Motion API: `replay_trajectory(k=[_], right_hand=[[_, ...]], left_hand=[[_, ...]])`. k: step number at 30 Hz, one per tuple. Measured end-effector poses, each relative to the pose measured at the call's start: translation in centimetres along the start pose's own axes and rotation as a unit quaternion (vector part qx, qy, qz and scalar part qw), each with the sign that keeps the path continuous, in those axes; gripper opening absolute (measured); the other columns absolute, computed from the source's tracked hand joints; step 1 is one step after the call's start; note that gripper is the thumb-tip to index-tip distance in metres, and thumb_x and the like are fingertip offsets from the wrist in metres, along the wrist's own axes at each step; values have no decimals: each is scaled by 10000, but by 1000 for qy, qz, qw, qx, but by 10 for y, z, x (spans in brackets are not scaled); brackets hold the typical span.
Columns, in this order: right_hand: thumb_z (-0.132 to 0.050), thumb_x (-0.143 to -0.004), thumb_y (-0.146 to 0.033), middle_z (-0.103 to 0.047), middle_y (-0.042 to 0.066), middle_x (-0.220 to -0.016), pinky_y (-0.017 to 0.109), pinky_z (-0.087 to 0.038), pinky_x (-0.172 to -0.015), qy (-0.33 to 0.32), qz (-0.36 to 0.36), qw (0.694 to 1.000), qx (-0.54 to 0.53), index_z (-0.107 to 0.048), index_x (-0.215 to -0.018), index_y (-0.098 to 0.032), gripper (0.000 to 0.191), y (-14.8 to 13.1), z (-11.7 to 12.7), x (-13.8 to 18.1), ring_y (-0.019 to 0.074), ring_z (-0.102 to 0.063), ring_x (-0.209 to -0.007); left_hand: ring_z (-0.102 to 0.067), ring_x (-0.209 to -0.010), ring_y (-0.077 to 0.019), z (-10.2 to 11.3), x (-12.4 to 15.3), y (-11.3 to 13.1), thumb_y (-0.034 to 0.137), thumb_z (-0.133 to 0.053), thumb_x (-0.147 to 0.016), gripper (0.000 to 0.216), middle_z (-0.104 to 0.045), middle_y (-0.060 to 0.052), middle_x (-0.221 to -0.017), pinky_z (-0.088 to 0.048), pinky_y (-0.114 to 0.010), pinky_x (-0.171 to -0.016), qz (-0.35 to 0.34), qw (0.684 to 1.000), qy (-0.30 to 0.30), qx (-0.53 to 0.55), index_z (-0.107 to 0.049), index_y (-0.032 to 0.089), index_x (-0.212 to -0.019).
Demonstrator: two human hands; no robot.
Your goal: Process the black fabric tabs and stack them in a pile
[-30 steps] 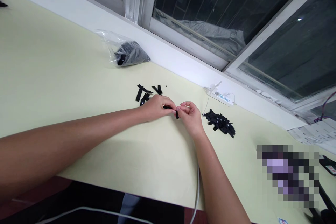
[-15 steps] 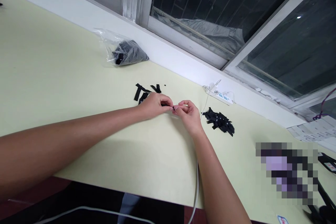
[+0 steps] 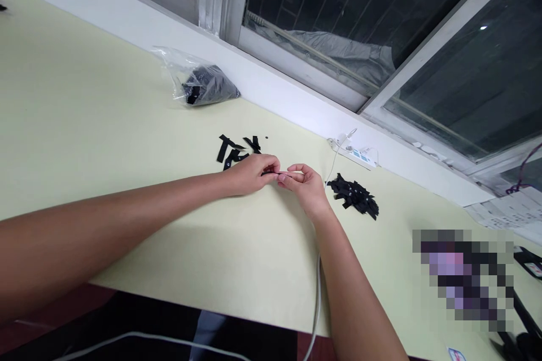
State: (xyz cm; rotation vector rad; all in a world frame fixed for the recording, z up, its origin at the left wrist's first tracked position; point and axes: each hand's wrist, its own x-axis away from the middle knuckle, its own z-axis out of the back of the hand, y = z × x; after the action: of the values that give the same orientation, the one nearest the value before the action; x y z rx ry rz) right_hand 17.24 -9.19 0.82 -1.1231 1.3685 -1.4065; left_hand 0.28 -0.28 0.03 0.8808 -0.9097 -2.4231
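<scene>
Above the pale table, my left hand and my right hand meet fingertip to fingertip. Both pinch a short black fabric strip, mostly hidden by the fingers. Just behind my left hand lie several loose black strips, some with small white marks. To the right of my right hand is a larger heap of black strips.
A clear plastic bag of black pieces rests by the wall. A white power strip lies at the back; its white cable runs past my right forearm. A blurred patch covers something at the right.
My left hand has shifted slightly down, showing more of the loose strips behind it. The fingers of both hands have changed position a little around the held strip.
</scene>
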Motion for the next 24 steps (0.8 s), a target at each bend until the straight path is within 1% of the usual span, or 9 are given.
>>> replay_trajectory(k=[7, 10, 12, 14, 16, 17, 19, 21, 24], right_hand=[[-883, -565, -439, -690, -18, -698, 354, -583, -783, 25, -10, 1000, -2, -560, -866, -215, 496, 4, -2, -4, 164, -681, -678], [-818, -628, -459, -645, -26, -707, 328, -566, -698, 48, 21, 998, 44, -565, -890, -212, 440, 9, 4, -11, 148, -632, -635], [-753, -680, -466, -637, -11, -755, 327, -545, -671, 89, 62, 988, 114, -576, -919, -211, 392, 8, 19, -15, 156, -609, -659], [-684, -728, -448, -657, 24, -833, 350, -527, -722, 171, 108, 954, 221, -598, -935, -206, 330, 3, 45, -16, 181, -608, -728], [-637, -755, -396, -676, 59, -880, 386, -498, -809, 286, 119, 889, 336, -629, -923, -198, 260, -5, 78, -12, 211, -614, -787], [-620, -757, -366, -680, 72, -880, 400, -486, -825, 349, 100, 854, 372, -639, -908, -197, 228, -8, 94, -9, 226, -613, -800], [-589, -746, -298, -684, 83, -859, 412, -476, -809, 431, 31, 803, 410, -645, -862, -205, 159, -10, 123, -1, 248, -609, -792], [-569, -727, -244, -682, 87, -825, 411, -477, -780, 475, -20, 772, 422, -639, -828, -216, 126, -7, 141, 5, 260, -605, -776], [-564, -714, -208, -672, 97, -826, 427, -482, -779, 500, -47, 748, 434, -630, -812, -222, 118, 3, 150, 9, 284, -606, -811]], left_hand=[[-614, -765, -157, -6, 1, -4, 293, -566, -878, 107, -665, -17, -827, -475, -291, -702, 29, 996, -9, 86, -606, 197, -903], [-637, -869, -165, -9, 1, -6, 268, -564, -875, 115, -682, -36, -931, -499, -307, -786, 25, 993, 13, 114, -608, 201, -958], [-634, -873, -166, -9, 1, -7, 278, -568, -877, 132, -679, -45, -953, -504, -309, -783, 34, 993, 27, 113, -608, 199, -975], [-627, -861, -165, -9, 1, -8, 297, -567, -885, 137, -681, -48, -960, -505, -310, -771, 45, 993, 35, 99, -610, 200, -970], [-622, -861, -162, -8, 1, -7, 302, -564, -889, 130, -686, -45, -976, -502, -311, -780, 50, 995, 37, 84, -616, 205, -959], [-618, -853, -159, -7, 1, -7, 300, -563, -889, 126, -687, -43, -978, -499, -309, -777, 52, 995, 34, 77, -619, 207, -954], [-608, -816, -154, -6, 2, -6, 297, -558, -890, 126, -687, -40, -957, -491, -300, -745, 54, 996, 24, 65, -625, 208, -948], [-600, -793, -154, -6, 3, -5, 296, -552, -892, 131, -685, -42, -936, -481, -294, -717, 57, 997, 15, 57, -631, 205, -944], [-602, -813, -159, -5, 3, -4, 295, -553, -890, 136, -683, -39, -937, -475, -296, -732, 57, 997, 7, 50, -635, 208, -955]])
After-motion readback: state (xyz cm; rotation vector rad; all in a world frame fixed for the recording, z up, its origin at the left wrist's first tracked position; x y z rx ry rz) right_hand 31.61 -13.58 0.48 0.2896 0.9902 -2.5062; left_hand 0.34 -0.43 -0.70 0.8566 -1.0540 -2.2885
